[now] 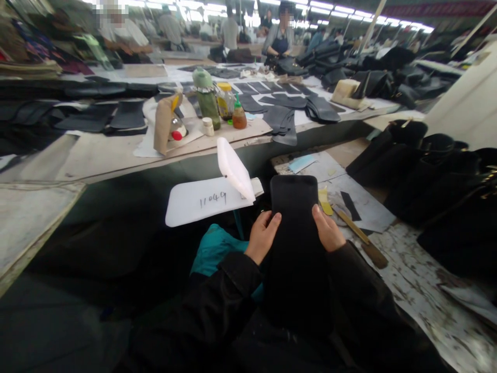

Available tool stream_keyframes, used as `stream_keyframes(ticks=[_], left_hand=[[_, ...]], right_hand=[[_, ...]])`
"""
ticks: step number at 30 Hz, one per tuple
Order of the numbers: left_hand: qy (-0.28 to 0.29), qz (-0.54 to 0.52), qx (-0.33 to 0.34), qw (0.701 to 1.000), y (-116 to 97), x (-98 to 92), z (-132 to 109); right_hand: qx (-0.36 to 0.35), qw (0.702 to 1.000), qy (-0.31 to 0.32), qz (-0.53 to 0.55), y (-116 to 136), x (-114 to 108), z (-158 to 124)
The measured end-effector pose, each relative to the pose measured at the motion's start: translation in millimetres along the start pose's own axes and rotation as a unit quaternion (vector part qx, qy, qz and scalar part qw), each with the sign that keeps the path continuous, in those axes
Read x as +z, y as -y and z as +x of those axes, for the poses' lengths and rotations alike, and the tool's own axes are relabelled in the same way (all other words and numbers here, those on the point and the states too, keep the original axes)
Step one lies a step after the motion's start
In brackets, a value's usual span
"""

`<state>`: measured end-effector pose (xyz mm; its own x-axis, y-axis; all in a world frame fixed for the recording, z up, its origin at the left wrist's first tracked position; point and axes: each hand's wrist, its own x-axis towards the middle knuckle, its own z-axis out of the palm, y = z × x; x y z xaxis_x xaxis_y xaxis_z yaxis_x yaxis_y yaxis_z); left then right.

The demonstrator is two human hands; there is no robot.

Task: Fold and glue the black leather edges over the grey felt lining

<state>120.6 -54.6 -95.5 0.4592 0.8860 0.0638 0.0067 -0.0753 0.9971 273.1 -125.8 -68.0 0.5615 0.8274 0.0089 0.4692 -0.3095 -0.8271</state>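
A long black panel with rounded corners (294, 207) lies lengthwise in front of me, its lower part merging with my dark clothing. My left hand (264, 235) grips its left edge, thumb on top. On the opposite edge, my right hand (327, 228) holds it the same way, fingers hidden beneath. Just left of the panel is a white card template (190, 202) marked "11049". A pale pink-white piece (235, 168) stands tilted over the template's right end. Teal fabric (217, 246) shows below the template.
A worktable to my right carries a wooden-handled brush (357, 230), a yellow scrap (325, 201) and a blue scrap (302, 163). Black bags (404, 171) stand along its far side. The table ahead holds a green bottle (207, 101), a glue bottle (239, 116) and black cut pieces (281, 124).
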Motion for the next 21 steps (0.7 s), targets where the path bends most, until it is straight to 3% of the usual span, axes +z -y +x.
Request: stream_keyframes(ticks=[7, 15, 21], left_hand=[[0.022, 0.085, 0.032, 0.996, -1, -5.9, -15], [0.054, 0.17, 0.055, 0.982, 2, -16.3, -29], [0.145, 0.173, -0.014, 0.974, -1, -32.5, -45]], right_hand=[[0.048, 0.999, 0.0, 0.024, -6, -7, -10], [-0.003, 0.997, 0.051, 0.054, -23, -3, -34], [-0.032, 0.988, 0.131, 0.078, -46, -2, -60]])
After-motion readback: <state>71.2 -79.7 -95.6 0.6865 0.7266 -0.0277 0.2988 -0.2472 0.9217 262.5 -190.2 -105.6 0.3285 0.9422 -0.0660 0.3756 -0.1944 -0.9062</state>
